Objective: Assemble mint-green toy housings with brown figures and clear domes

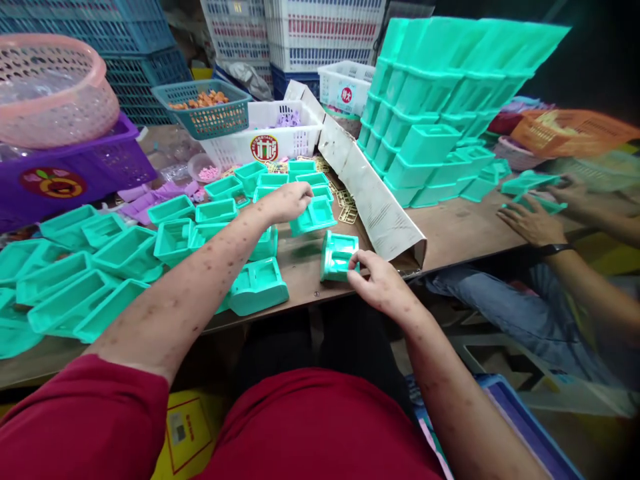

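Observation:
My left hand (291, 201) is closed on the edge of a turquoise plastic tray-like part (315, 217), which is tilted and seems raised off the table. With its thumb and fingers curled, my right hand (379, 281) grips the right edge of a second turquoise part (336, 252) near the table's front. Another such part, with a curved side wall (260, 288), rests between my arms. Many similar open box-shaped parts (127, 253) lie loosely across the left side, some hidden behind my left forearm.
A long white cardboard strip (370, 193) divides the table (450, 227). Tall stacks of turquoise parts (430, 93) stand beyond it. Baskets line the back, including a white one (215, 150) and a purple one (75, 177). At right, a co-worker's hands (537, 223) hold turquoise parts.

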`<state>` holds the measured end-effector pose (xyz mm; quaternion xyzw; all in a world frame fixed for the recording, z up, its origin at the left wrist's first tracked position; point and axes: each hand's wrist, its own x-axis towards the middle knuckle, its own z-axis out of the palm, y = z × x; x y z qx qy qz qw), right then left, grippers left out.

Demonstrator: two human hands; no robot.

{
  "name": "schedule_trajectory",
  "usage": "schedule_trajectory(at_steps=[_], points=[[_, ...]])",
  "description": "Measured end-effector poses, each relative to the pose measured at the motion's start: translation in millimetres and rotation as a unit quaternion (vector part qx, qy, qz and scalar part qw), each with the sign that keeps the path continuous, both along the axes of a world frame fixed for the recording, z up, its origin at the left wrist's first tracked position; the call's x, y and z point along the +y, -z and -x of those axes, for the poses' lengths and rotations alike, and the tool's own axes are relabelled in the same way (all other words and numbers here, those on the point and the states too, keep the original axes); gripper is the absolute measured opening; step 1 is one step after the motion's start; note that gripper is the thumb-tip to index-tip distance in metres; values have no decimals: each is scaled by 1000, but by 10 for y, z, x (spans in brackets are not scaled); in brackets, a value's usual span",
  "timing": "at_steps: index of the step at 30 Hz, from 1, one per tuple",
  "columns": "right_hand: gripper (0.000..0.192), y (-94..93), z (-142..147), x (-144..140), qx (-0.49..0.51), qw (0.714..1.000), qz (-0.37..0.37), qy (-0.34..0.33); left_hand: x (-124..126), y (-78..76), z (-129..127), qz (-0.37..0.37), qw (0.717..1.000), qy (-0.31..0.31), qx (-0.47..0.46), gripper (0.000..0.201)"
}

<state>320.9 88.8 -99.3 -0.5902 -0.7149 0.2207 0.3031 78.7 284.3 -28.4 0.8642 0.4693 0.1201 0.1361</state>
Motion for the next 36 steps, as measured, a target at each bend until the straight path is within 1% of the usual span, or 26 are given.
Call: schedule_trajectory(at_steps=[2, 3, 4, 6, 9, 11, 13, 17, 20, 22, 24, 26, 27, 28, 29, 31, 33, 34, 36], points=[[36, -83, -30, 93, -8, 1000, -5, 4, 82, -20, -31, 31, 999, 3, -30, 30], [42, -122, -29, 135, -21, 1000, -4, 0, 108, -24, -51, 52, 997, 11, -47, 30], [44, -158, -19, 175, -38, 999, 0, -8, 125, -21, -76, 73, 995, 23, -65, 30], [40, -207, 18, 242, -75, 996, 12, -36, 137, 6, -141, 111, 989, 49, -85, 34], [40, -197, 85, 294, -102, 992, -8, -75, 138, 85, -264, 135, 987, 66, -49, 42], [39, -138, 117, 292, -110, 989, -34, -88, 154, 140, -342, 130, 989, 63, -18, 46], [40, -67, 133, 274, -114, 989, -44, -86, 184, 182, -401, 124, 990, 67, 4, 47], [53, 13, 131, 246, -65, 994, -57, -73, 203, 241, -462, 100, 990, 78, 56, 46], [55, 18, 109, 236, -29, 995, -81, -57, 100, 247, -464, 56, 993, 61, 81, 44], [54, 21, 88, 221, -23, 994, -91, -50, -15, 184, -404, 15, 996, 32, 83, 46], [51, 22, 69, 200, -19, 993, -106, -44, -128, 36, -253, -48, 996, 6, 70, 45], [48, 8, 59, 191, -16, 992, -123, -35, -206, -183, 8, -108, 992, -22, 58, 39], [45, -9, 61, 195, -16, 991, -131, -34, -231, -306, 178, -122, 990, -36, 63, 37], [43, -35, 69, 207, -17, 989, -140, -35, -251, -427, 369, -119, 988, -48, 81, 34], [40, -71, 85, 225, -19, 988, -149, -37, -269, -538, 575, -97, 987, -57, 111, 33], [37, -173, 154, 284, -23, 984, -171, -49, -316, -703, 1000, -29, 979, -66, 190, 32], [39, -303, 282, 376, -38, 976, -195, -86, -387, -762, 1388, 32, 963, -75, 256, 35], [41, -371, 372, 436, -52, 971, -204, -114, -431, -749, 1550, 51, 956, -86, 277, 37], [45, -489, 604, 583, -87, 959, -208, -173, -524, -651, 1793, 78, 948, -100, 292, 44]])
